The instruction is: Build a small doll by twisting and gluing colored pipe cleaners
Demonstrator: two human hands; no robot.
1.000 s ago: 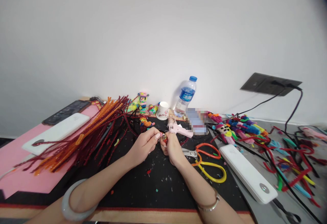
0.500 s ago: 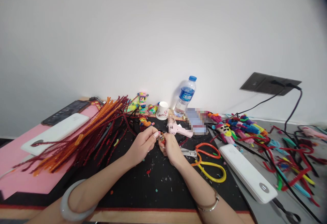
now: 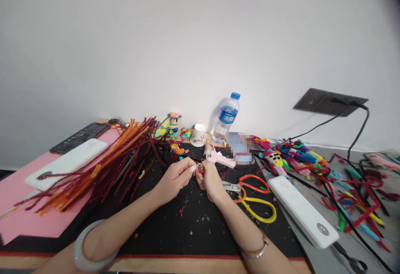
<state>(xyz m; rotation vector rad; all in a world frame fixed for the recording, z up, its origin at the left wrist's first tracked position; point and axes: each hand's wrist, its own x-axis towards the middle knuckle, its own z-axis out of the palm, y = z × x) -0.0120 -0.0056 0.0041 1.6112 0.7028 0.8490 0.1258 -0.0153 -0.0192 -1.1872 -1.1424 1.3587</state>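
Note:
My left hand [image 3: 176, 179] is closed, with thumb and forefinger pinched on something too small to make out. Fingertip to fingertip with it, my right hand [image 3: 210, 180] is wrapped round a small reddish thing with a shiny metal end [image 3: 201, 168], which looks like a lighter. Most of that thing is hidden by the fingers. Both hands are above the black mat [image 3: 175, 232]. Just behind them lie a pink glue gun [image 3: 220, 158] and a small orange-and-blue pipe-cleaner figure [image 3: 177, 149]. Scissors [image 3: 250, 194] with orange and yellow handles rest beside my right wrist.
Red and orange pipe cleaners [image 3: 103, 169] spread across the left side, over a white power bank [image 3: 67, 163]. A water bottle [image 3: 227, 117] and paper cup [image 3: 198, 135] stand by the wall. Pipe-cleaner dolls [image 3: 276, 162], another power bank [image 3: 303, 211] and cables are on the right.
My hands have shifted very slightly to the right, and the fingertips have turned a little, so less of the metal end shows. Everything else stays put.

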